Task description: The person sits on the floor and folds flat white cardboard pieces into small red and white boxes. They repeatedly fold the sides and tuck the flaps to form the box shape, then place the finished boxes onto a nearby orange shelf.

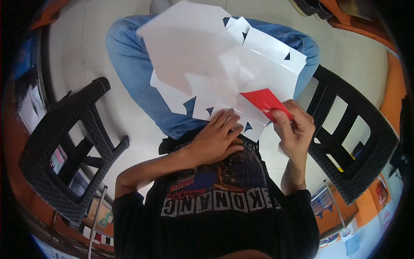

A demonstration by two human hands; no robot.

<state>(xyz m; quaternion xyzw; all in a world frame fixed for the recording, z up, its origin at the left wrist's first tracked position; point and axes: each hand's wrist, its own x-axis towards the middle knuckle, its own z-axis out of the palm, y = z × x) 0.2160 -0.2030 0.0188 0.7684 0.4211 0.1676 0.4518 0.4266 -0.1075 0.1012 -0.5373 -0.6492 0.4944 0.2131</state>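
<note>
An unfolded white cardboard box blank (189,47) with notched tabs lies across my jean-clad thighs. My left hand (220,136) rests on its near edge with the fingers stretched out, pressing lightly on the card. On the right, my right hand (293,129) pinches a red piece (264,102) between thumb and fingers. It looks like a flap of the blank with its red side turned up, though I cannot tell where it joins. Small triangular gaps between the tabs let the blue jeans (133,64) show through.
Black plastic armrests stand at my left (64,129) and right (345,125). Pale floor tiles (82,39) lie beyond my legs. Orange-brown furniture (340,13) and dark shoes (308,8) are at the far right. Papers (32,108) lie on a shelf at the left.
</note>
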